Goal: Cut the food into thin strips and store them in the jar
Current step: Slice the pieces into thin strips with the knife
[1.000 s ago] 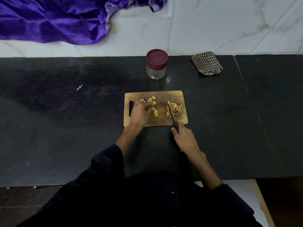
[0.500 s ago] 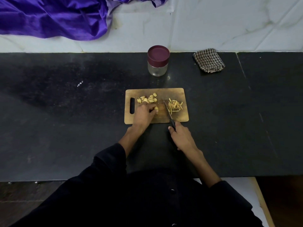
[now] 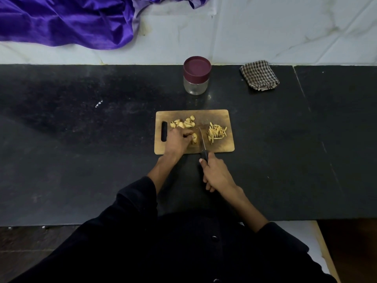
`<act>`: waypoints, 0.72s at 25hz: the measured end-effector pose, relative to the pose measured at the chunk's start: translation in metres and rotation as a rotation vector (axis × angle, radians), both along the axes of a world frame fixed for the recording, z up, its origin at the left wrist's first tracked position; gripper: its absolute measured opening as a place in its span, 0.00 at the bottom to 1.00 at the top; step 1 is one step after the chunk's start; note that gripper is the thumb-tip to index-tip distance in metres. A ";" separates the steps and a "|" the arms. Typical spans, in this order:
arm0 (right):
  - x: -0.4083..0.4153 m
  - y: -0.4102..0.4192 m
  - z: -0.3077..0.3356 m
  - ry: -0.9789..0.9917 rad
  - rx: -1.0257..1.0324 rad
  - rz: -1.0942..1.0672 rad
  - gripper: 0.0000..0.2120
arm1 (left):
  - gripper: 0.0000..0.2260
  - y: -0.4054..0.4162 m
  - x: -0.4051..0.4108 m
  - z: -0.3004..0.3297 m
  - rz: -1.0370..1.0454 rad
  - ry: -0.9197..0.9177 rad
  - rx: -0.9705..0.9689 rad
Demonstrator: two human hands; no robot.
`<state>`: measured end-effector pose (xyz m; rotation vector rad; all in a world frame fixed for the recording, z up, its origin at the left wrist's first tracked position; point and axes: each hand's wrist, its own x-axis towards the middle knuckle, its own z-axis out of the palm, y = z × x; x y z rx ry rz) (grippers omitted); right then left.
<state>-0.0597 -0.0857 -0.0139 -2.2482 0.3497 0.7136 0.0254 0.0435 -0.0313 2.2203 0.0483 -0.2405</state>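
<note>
Your left hand [image 3: 177, 140] curls over a pale food piece [image 3: 194, 138] near the middle of the wooden cutting board [image 3: 220, 115], fingertips pinning it so that it cannot slide under the blade. Your right hand [image 3: 217, 174] is closed around the dark handle of the knife [image 3: 203, 144], whose blade runs away from you just to the right of the held piece; this lets each cut fall on the piece's free edge, away from your fingers. The uncut chunks [image 3: 183, 123] lie in a loose cluster at the board's far left, behind the holding hand, within easy reach for the next piece. The finished thin strips [image 3: 216, 132] form a separate heap to the right of the blade, apart from the chunks, so that cut and uncut food do not mix. The jar [image 3: 196, 75] stands on the black bench [image 3: 81, 160] beyond the board, its maroon lid on; judging from this, storage has not begun, and the glass looks empty, though that is hard to tell. A folded checked cloth [image 3: 259, 75] lies to the right of the jar near the wall, and purple fabric [image 3: 65, 19] is draped at the upper left.
</note>
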 end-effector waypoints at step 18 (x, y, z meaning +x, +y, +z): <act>0.018 0.017 -0.011 -0.111 -0.125 0.061 0.11 | 0.07 -0.003 0.004 -0.008 0.098 0.018 -0.008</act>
